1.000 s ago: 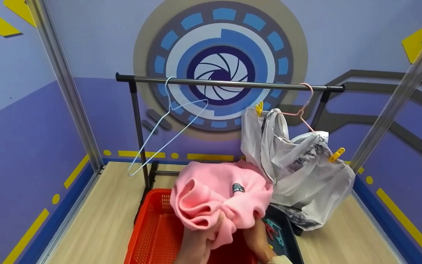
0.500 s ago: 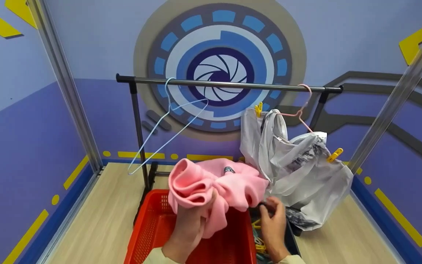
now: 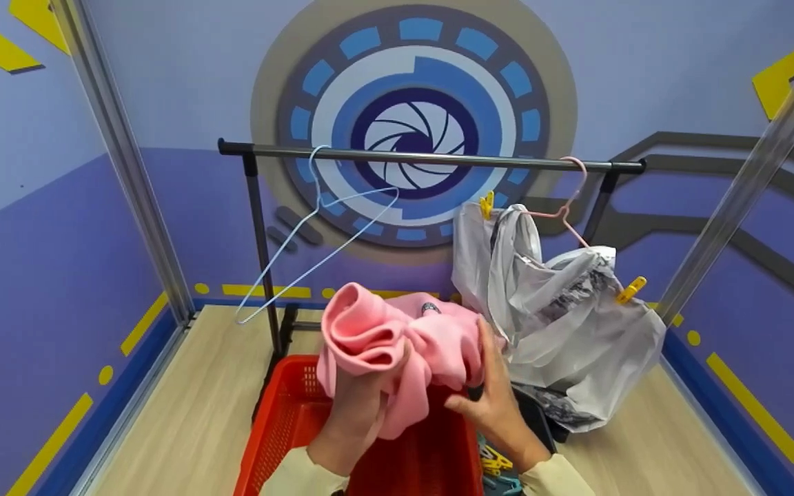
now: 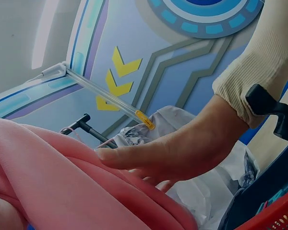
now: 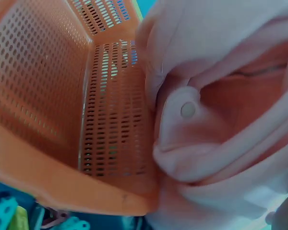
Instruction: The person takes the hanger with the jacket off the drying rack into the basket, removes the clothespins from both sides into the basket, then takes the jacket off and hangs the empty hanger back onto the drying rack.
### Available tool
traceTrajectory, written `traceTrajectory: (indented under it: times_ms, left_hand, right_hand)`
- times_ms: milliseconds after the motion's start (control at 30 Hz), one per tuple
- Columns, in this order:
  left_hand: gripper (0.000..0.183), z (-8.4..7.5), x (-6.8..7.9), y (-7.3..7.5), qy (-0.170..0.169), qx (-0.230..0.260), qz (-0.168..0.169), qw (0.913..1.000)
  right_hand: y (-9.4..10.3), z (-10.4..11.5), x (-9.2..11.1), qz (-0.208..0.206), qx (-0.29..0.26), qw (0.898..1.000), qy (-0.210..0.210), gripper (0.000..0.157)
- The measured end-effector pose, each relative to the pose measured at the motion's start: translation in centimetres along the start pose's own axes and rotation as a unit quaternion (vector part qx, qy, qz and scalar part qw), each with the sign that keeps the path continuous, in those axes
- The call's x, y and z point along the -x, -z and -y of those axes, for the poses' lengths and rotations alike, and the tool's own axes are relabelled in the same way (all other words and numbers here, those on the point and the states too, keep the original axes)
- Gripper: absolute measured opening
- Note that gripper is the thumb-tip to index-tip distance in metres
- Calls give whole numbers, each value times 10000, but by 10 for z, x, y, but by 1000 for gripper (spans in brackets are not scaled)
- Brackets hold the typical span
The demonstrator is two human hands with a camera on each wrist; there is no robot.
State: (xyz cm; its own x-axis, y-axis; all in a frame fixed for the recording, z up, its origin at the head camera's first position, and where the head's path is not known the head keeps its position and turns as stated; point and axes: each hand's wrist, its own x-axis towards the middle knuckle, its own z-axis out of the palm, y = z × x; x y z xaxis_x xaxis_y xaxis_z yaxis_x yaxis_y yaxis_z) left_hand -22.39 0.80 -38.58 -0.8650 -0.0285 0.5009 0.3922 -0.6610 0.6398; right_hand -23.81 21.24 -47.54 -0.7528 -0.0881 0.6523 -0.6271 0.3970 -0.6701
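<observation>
A bunched pink garment [image 3: 397, 344] with a small dark label is held up over the red basket [image 3: 259, 427]. My left hand [image 3: 355, 410] grips its gathered folds from below on the left. My right hand [image 3: 497, 406] is at the garment's right side, its fingers extended along the cloth and the thumb apart. Seen from the left wrist, the right hand [image 4: 177, 148] lies over the pink cloth [image 4: 77, 177] with straight fingers. In the right wrist view a round pale button [image 5: 187, 110] shows among the folds. Most left fingers are hidden behind cloth.
Behind stands a rack with a metal bar [image 3: 424, 158]. A bare light-blue hanger [image 3: 287, 244] hangs left; a pink hanger [image 3: 565, 210] bears a grey-white garment [image 3: 576, 344] with yellow clothespins [image 3: 631, 290]. A dark tray [image 3: 540, 420] of clothespins sits right of the basket.
My right hand let go of the pink garment, moved right over the tray, then came back to its right side. The left hand kept its grip and raised the bundle slightly.
</observation>
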Motion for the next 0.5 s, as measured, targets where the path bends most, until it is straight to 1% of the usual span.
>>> traceTrajectory:
  times_ms: [33,67,133,167,233,267,333,400,433,467,500]
  left_hand:
    - [57,-1,-1,0,17,13,44,10000]
    - [60,-1,-1,-2,61,28,-27,10000]
    - [61,2,-3,-3,58,60,-3,10000]
    - [62,3,-3,-4,49,85,30,9999]
    - [59,6,-4,-7,191,123,96,9997]
    - [58,6,-5,-9,251,175,227,9993]
    - [57,7,-6,-13,375,214,400,9983]
    - [55,8,-7,-17,433,154,459,9979]
    - [55,8,-8,-18,430,142,454,9979]
    - [54,9,-8,-19,440,184,527,9975]
    - [51,9,-7,-20,462,113,415,9980]
  right_hand:
    - [-3,2,-1,-20,268,9995,189,121]
    - [-5,3,-1,-40,533,9980,350,125]
    - [-11,8,-2,-66,1005,9936,520,132]
    - [-14,10,-2,-65,1155,9918,545,134]
    - [-18,13,-5,-50,1310,9902,487,136]
    - [-21,14,-7,-45,1340,9900,427,137]
    - [-25,16,-11,-66,1424,9894,274,135]
    - [-30,15,-17,-137,1477,9887,198,132]
    - [-32,15,-20,-178,1575,9871,208,127]
    - [-34,13,-22,-229,1697,9849,266,122]
    - [-36,11,-25,-294,1803,9827,303,117]
